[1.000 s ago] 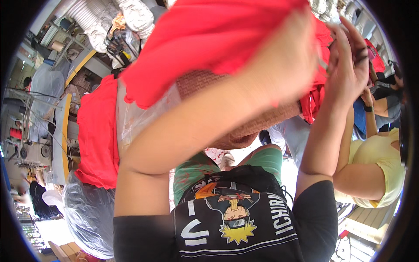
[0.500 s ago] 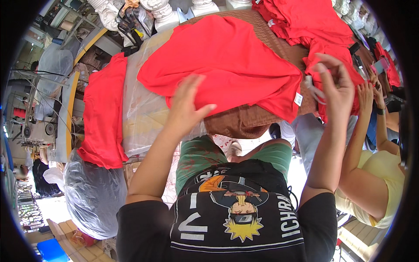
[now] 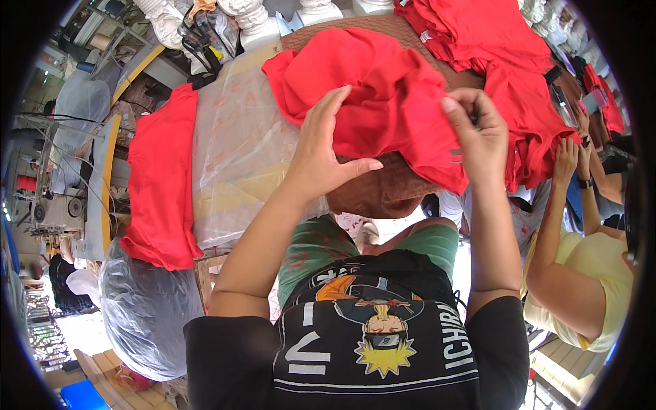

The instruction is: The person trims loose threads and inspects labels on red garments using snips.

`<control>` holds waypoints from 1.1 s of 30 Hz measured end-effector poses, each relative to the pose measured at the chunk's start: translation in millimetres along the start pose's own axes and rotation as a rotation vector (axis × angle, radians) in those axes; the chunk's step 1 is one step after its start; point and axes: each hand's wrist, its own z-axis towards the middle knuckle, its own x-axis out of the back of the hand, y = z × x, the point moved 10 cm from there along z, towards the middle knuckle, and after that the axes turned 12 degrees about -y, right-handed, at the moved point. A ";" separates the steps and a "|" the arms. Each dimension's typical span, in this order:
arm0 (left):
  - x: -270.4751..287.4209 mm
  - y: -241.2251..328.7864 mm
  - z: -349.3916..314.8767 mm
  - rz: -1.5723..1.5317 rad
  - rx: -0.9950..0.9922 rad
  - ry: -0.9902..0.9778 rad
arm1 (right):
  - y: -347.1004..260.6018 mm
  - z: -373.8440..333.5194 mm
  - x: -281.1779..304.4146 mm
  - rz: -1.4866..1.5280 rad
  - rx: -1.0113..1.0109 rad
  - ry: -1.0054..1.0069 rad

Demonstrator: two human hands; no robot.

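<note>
Two hands: left hand (image 3: 318,150), grip spread, at the near-left edge of the red cloth (image 3: 372,85); right hand (image 3: 485,140), grip curled round a small metal-tipped tool (image 3: 456,156), mostly hidden.
Red cloth: crumpled on the tabletop's brown cover (image 3: 383,186).
Far right: more red garments (image 3: 478,34).
Left: red piece (image 3: 162,178) beside clear plastic sheeting (image 3: 236,147).

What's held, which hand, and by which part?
Left hand: open, nothing held. Right hand: apparently a small metal tool, tips showing; grip point hidden.
</note>
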 end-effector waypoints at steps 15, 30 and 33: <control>40.4 -41.5 4.2 -0.579 0.329 0.270 | 24.2 53.5 212.6 -0.139 0.126 0.441; 120.0 243.6 -100.3 -0.176 -0.953 0.663 | 8.1 -1.6 88.2 -0.332 0.155 0.165; 125.2 238.4 -108.4 0.092 -0.841 0.767 | 3.9 -15.6 94.7 -0.329 0.016 0.202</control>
